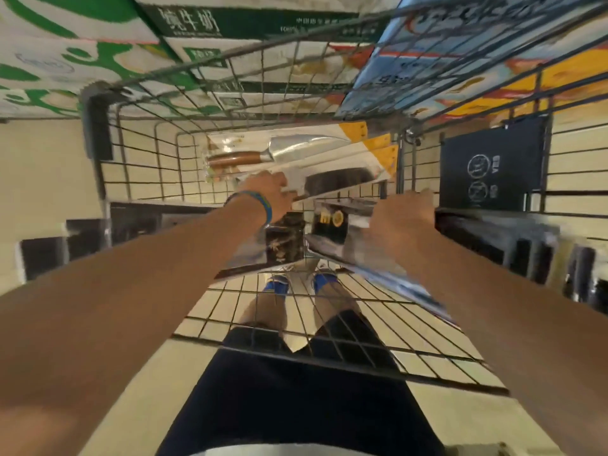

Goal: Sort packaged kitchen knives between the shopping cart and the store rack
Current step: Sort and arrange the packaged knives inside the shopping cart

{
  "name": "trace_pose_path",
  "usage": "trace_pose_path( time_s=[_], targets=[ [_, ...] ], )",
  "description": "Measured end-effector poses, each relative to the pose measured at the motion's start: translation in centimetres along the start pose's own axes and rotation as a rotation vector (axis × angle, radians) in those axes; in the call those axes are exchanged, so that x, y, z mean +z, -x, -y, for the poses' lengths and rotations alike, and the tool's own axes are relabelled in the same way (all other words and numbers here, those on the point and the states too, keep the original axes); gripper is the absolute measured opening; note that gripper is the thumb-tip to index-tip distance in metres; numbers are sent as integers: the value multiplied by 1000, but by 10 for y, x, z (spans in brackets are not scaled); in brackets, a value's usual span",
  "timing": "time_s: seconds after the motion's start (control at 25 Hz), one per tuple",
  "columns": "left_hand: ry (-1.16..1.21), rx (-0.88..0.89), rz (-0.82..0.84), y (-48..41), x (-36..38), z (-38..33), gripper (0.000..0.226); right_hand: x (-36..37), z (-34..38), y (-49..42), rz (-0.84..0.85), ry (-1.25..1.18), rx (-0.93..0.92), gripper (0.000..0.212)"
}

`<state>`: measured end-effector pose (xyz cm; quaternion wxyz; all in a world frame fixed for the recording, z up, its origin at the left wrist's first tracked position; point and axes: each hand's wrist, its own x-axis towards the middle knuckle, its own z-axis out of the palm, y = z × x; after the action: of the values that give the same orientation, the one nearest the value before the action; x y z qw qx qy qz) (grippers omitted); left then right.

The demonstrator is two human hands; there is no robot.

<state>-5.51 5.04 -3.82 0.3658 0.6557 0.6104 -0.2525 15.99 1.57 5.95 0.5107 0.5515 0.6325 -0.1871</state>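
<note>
Left grip (270, 196) among knife packs (296, 152)

cart (362, 365): grey metal wire | knife pack (329, 141): glossy plastic | knife handle (235, 158): polished wood

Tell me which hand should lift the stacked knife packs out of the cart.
Left. The left hand grips the knife packs; the right hand is off to the side, over a shiny package.
</note>
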Motion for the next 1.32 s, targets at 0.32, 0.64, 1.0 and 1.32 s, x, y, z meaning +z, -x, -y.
trace_pose_path(
  time_s=[0.32,0.64,1.0,1.32],
  targets=[
    [-78,-44,-207,-36,31,-14,65,20,24,9,16,-81,-1,104],
    [-164,29,-210,-59,23,-21,77,-17,56,-34,-132,-194,-107,80],
    [-192,-51,-45,-85,2,-22,72,-9,64,-79,-74,-971,-110,40],
    [-362,260,-22,-58,-7,-26,26,46,61,-53,104,-84,-80,87]
  ],
)
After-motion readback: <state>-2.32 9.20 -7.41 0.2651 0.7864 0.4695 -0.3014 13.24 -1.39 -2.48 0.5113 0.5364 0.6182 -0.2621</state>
